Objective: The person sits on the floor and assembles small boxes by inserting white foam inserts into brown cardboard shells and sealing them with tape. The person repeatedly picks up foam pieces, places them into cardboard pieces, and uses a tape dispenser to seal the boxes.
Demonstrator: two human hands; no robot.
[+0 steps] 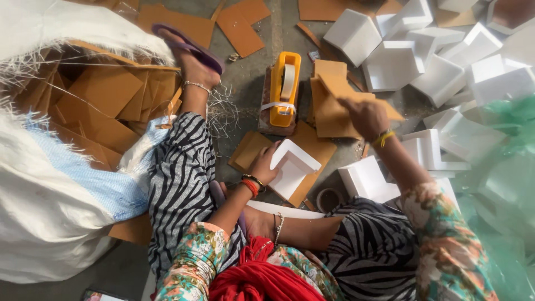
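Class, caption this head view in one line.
Left hand holds a white box; right hand lifts brown card beside yellow tape dispenser.

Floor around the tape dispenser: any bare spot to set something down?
Bare grey floor shows left of the yellow tape dispenser, between it and the foot, and above it toward the brown card pieces. Crowded on the right: card stack and white boxes.

One head camera looks steeply down, close over the lap.
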